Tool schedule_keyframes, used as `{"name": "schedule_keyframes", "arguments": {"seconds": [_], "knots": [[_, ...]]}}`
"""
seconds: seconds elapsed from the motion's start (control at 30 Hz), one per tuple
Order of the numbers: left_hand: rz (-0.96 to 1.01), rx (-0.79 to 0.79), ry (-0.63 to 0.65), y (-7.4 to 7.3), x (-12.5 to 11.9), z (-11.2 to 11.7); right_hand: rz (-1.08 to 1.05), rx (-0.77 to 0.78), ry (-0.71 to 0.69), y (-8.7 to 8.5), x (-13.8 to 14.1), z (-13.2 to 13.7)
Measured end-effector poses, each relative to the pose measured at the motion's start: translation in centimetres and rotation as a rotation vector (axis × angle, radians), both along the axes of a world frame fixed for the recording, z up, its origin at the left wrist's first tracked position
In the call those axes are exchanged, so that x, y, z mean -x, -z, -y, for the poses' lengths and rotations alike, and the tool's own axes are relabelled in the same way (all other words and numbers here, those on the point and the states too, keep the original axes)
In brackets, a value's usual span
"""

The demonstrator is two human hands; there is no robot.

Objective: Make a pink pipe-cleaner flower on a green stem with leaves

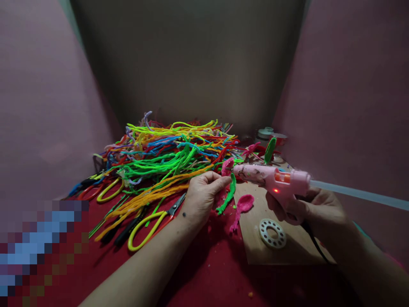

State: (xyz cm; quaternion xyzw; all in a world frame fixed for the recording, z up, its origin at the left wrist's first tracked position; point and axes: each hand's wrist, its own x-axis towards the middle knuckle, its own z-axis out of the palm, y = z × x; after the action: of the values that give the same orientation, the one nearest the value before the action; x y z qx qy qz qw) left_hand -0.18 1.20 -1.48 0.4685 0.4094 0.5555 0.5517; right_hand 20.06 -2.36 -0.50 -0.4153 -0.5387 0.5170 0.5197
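My right hand is closed round the grip of a pink hot glue gun whose red light is on; a clear glue stick juts out of its back. The gun's nozzle points left at a small pink petal piece. My left hand pinches that piece, and a green pipe-cleaner stem hangs down from it. A second pink petal shape lies on the wooden board just below.
A big heap of coloured pipe cleaners covers the red cloth at the back left. Yellow-handled scissors and dark tools lie beside my left wrist. A white perforated ring sits on the board. Small jars and craft flowers stand behind.
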Motion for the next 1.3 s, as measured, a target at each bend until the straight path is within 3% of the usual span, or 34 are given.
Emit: {"name": "schedule_keyframes", "arguments": {"seconds": [0.37, 0.7, 0.93, 1.3], "knots": [[-0.016, -0.007, -0.013, 0.0, 0.1, -0.1, 0.008, 0.004, 0.007, -0.3, 0.2, 0.3], [-0.026, 0.009, -0.017, -0.1, 0.0, 0.0, -0.01, -0.033, -0.096, 0.5, -0.8, -0.5], [-0.016, -0.008, 0.001, 0.2, 0.1, -0.1, 0.003, 0.01, -0.001, -0.3, 0.0, 0.3], [0.006, -0.02, 0.01, 0.0, 0.2, -0.1, 0.003, 0.01, 0.002, -0.5, 0.2, 0.5]]}}
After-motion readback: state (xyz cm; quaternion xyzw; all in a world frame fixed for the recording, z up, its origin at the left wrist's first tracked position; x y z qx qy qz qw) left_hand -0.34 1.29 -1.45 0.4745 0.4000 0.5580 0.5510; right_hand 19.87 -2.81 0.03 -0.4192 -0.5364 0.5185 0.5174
